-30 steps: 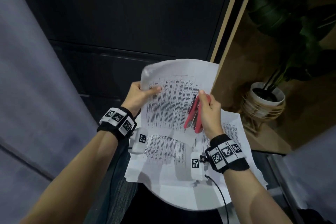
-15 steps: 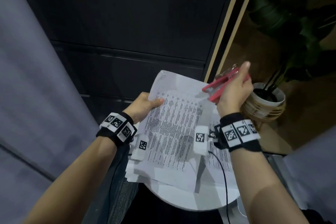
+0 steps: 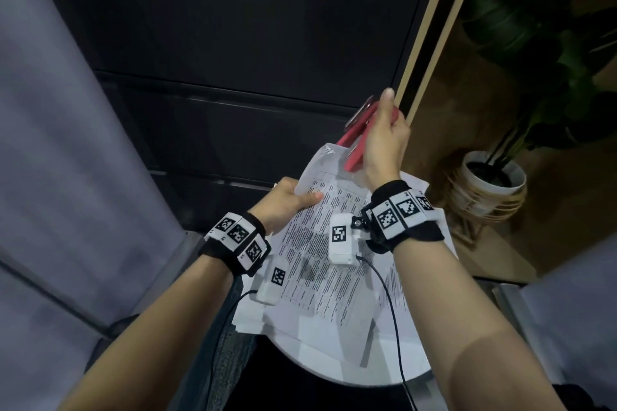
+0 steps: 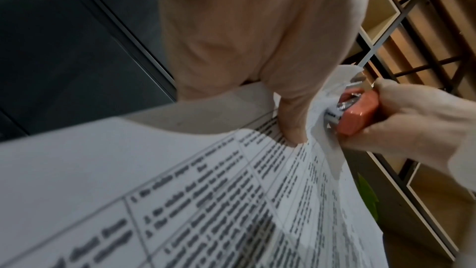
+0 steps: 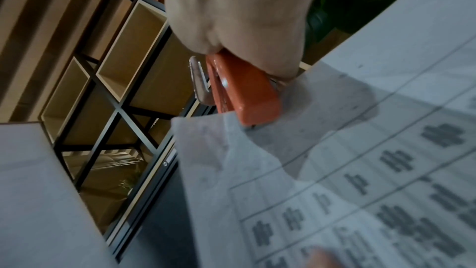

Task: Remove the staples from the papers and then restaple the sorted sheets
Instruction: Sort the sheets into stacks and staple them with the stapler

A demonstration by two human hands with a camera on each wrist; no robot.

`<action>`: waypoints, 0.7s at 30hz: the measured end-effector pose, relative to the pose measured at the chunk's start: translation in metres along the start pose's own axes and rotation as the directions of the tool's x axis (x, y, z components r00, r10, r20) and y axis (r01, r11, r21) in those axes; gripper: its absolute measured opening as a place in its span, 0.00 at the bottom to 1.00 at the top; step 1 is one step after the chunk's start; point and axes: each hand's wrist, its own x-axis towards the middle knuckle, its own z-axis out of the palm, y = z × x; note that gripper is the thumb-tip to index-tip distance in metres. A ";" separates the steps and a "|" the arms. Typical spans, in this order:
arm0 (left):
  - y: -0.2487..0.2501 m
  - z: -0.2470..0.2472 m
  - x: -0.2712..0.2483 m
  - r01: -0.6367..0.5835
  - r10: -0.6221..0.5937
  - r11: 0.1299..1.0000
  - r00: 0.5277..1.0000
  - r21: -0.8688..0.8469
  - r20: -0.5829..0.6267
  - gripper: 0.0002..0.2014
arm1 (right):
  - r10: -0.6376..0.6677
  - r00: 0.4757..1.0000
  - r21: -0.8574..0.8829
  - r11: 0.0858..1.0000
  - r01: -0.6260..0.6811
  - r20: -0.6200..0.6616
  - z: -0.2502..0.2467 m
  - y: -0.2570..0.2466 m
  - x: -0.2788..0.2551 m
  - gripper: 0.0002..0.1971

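The right hand (image 3: 384, 143) is wrapped around a red metal stapler (image 3: 356, 130), fingers curled tight along its body. The stapler's long axis runs up and away from the person, and its lower, front end meets the top corner of a held sheaf of white printed papers with tables of text (image 3: 320, 243). The left hand (image 3: 283, 202) pinches the same sheaf at its left edge, thumb lying flat on the printed face, just below and left of the stapler. The corner being worked lies up and to the right of the left thumb, so the right hand is the one on it. More loose white sheets (image 3: 430, 237) lie beneath on a round white table (image 3: 334, 367).

The left wrist view shows what the head view hides — the paper corner tucked into the stapler's silver mouth (image 4: 345, 105), crumpled against it. The right wrist view shows the silver tab at the stapler's rear end (image 5: 198, 80), and the corner of the sheaf rising in front of the red body. Whether a staple has gone in cannot be told.
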 end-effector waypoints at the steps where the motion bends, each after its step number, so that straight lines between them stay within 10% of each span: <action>1: -0.002 0.002 0.001 0.008 -0.008 1.000 1.000 0.000 -0.002 0.19 | 0.017 1.000 0.017 1.000 -0.017 0.005 0.002 -0.001 -0.002 0.19; 21: -0.007 0.031 -0.006 -0.063 0.062 0.998 0.989 0.006 0.137 0.11 | 0.015 0.995 0.105 0.994 -0.005 -0.094 0.011 -0.003 -0.002 0.24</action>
